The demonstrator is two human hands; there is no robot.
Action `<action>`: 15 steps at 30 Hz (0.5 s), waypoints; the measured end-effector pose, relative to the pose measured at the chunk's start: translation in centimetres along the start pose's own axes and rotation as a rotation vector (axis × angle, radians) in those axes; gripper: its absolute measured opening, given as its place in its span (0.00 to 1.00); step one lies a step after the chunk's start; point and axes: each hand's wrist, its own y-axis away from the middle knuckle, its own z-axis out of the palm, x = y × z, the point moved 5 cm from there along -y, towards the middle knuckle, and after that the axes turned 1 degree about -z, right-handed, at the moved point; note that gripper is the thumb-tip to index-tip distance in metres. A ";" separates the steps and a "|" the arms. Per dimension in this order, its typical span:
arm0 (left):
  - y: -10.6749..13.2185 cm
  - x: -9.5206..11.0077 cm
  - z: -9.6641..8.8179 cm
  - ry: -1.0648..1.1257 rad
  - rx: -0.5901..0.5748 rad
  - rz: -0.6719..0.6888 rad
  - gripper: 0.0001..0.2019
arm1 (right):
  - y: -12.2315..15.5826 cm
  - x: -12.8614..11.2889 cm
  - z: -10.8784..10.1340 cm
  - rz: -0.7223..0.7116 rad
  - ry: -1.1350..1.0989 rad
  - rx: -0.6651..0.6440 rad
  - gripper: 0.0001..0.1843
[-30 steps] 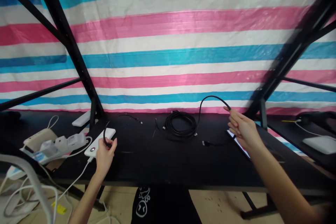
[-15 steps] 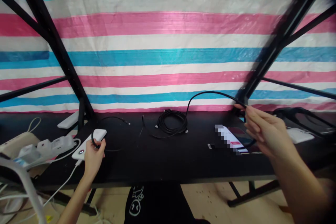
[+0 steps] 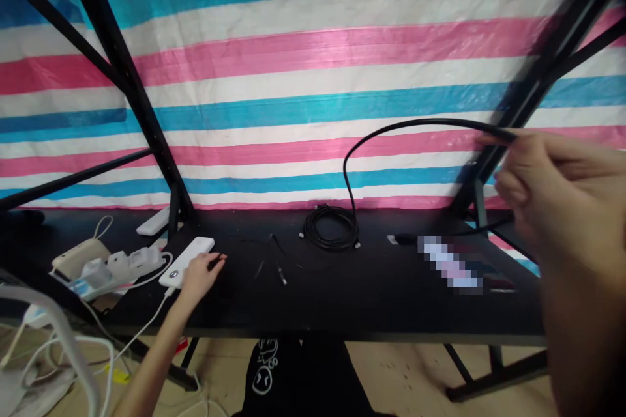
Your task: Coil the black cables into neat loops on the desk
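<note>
My right hand (image 3: 562, 189), raised on the right, is closed on a black cable (image 3: 435, 122). This cable arches left and down to a coil of black cable (image 3: 330, 229) on the black table (image 3: 332, 303). Below the hand, a further length runs left to a flat plug (image 3: 392, 240). My left hand (image 3: 201, 275) rests beside a white power bank (image 3: 188, 260), with thumb and fingers pinched around a dark piece of cable (image 3: 216, 261); its far end is hard to make out. Right of it lies a thin black cable with a silver-tipped plug (image 3: 282, 275).
A phone (image 3: 450, 264), partly blurred out, lies at right. At left stand a power strip with white chargers (image 3: 120, 266), a beige box (image 3: 81, 257) and another white slab (image 3: 153, 221). A white cable (image 3: 147, 320) leaves the power bank. Black frame posts (image 3: 141, 104) flank a striped sheet (image 3: 293, 65).
My right hand has risen and moved right, drawing the cable into a higher arch. The thin cable's plug now lies nearer the table's front. The whole view has shifted slightly.
</note>
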 end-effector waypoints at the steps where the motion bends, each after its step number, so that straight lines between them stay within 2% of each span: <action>1: 0.4 0.6 1.1 -0.031 -0.017 0.019 0.09 | -0.2 0.0 0.9 -0.068 -0.034 -0.022 0.15; 3: 1.3 1.7 3.3 -0.080 -0.053 0.055 0.09 | -0.4 0.0 2.3 -0.134 -0.135 -0.044 0.17; 6: 2.0 2.7 5.7 -0.110 -0.092 0.086 0.09 | -0.2 0.4 4.0 -0.043 -0.321 -0.001 0.19; 8: 2.0 2.9 6.4 -0.108 -0.104 0.084 0.10 | 0.3 0.5 5.1 -0.002 -0.404 0.036 0.18; 12: 0.8 3.4 6.0 -0.057 -0.090 0.044 0.18 | 1.9 1.3 7.0 0.021 -0.394 0.069 0.14; 15: 0.1 6.3 4.9 0.139 -0.039 0.037 0.27 | 3.0 3.5 8.8 0.098 -0.468 0.124 0.16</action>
